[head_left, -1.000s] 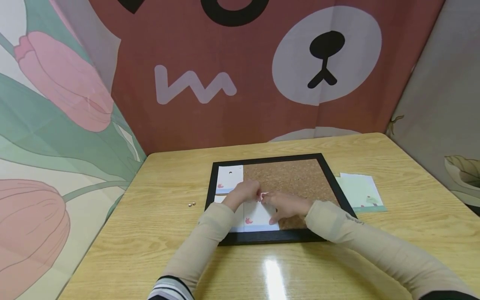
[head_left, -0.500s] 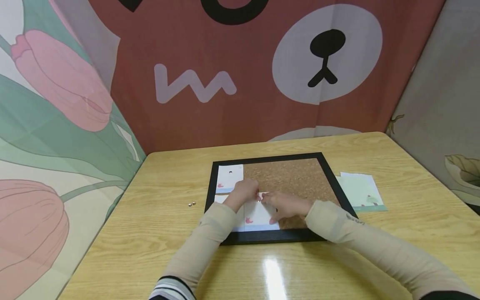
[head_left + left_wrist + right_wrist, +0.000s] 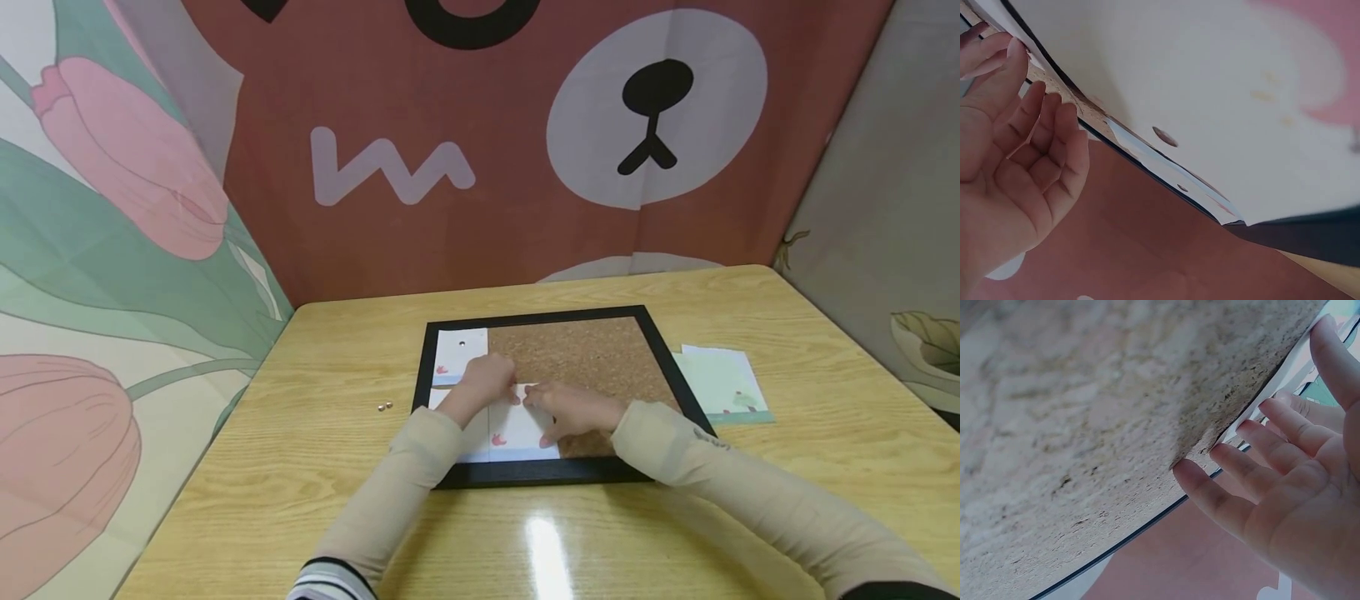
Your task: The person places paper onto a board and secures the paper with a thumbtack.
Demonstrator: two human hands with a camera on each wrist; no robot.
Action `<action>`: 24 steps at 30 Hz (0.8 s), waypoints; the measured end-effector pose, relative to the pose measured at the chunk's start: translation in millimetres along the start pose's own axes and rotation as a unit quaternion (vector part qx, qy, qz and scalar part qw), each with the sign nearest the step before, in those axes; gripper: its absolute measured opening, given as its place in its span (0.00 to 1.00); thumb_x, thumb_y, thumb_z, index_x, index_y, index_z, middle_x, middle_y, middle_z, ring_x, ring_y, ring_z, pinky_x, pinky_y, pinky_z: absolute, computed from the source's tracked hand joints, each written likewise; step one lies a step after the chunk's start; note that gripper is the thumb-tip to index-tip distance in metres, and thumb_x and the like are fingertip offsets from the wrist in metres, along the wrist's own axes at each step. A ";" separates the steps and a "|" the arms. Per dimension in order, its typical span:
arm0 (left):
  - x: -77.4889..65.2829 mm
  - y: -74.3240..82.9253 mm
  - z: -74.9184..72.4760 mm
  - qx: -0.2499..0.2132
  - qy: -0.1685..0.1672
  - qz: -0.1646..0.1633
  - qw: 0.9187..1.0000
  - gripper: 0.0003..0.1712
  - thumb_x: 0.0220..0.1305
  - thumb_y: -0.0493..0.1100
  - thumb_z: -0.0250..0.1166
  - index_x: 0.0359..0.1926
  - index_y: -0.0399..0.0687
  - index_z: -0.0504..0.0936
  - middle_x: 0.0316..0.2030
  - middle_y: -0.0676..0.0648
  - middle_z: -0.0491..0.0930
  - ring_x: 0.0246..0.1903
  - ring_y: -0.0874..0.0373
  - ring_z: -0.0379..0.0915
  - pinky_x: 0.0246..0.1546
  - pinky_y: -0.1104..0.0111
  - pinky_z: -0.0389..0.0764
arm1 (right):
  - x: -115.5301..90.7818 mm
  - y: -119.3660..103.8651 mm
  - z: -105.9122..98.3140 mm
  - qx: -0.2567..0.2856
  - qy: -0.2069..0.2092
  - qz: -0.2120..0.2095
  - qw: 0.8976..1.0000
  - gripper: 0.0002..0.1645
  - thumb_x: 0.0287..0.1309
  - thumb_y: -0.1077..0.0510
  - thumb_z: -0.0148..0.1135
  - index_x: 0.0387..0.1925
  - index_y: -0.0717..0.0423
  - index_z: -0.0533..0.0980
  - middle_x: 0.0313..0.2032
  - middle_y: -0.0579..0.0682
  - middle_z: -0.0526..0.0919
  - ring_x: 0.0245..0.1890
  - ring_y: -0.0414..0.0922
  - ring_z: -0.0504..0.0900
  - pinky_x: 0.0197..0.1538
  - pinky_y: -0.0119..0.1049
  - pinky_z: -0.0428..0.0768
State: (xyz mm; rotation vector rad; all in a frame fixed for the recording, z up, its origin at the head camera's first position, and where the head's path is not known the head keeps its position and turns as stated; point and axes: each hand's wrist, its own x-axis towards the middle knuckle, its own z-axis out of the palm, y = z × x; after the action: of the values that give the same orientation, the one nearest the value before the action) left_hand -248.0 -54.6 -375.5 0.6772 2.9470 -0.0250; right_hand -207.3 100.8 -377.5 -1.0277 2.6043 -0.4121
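On corkboard [image 3: 585,350], near side, left of middle: paper [image 3: 517,429] lies flat! Left hand [image 3: 489,383] at top edge, pinch hidden, can't tell; right hand [image 3: 576,408] nearer right edge, fingers spread.

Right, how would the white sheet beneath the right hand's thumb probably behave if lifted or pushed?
The white sheet probably bends easily: it looks paper-thin, lying on the cork board. It is likely light, showing hardly any thickness. A gentle push may not shift it, as the right hand touches it.
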 end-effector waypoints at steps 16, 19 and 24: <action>-9.3 -19.2 -2.8 0.013 -0.006 -0.089 0.996 0.33 0.44 0.64 0.66 0.40 0.40 0.79 0.42 0.39 0.74 0.42 0.45 0.70 0.40 0.55 0.72 | 1.0 -1.7 -1.3 0.003 -0.008 0.016 1.000 0.37 0.42 0.53 0.69 0.55 0.59 0.69 0.61 0.57 0.62 0.62 0.51 0.58 0.60 0.46 0.57; -9.2 -20.8 -2.7 -0.001 -0.036 -0.090 0.995 0.34 0.42 0.65 0.66 0.42 0.42 0.79 0.44 0.39 0.73 0.44 0.45 0.69 0.42 0.54 0.71 | 0.5 -2.3 -1.7 0.005 -0.009 0.015 1.000 0.37 0.42 0.53 0.69 0.55 0.60 0.69 0.61 0.57 0.62 0.62 0.52 0.58 0.60 0.47 0.57; -11.2 -19.7 -2.6 -0.024 -0.067 -0.095 0.993 0.34 0.41 0.63 0.68 0.44 0.44 0.79 0.46 0.42 0.73 0.45 0.48 0.69 0.45 0.55 0.69 | -0.6 -3.0 -1.6 0.003 -0.011 0.014 1.000 0.37 0.42 0.53 0.69 0.56 0.59 0.68 0.61 0.57 0.62 0.61 0.52 0.58 0.60 0.47 0.57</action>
State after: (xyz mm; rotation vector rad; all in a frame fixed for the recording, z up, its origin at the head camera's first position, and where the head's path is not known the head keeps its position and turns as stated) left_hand -246.8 -77.1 -371.8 0.3717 2.8606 -0.0171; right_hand -205.8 99.3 -374.8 -0.9874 2.5936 -0.4004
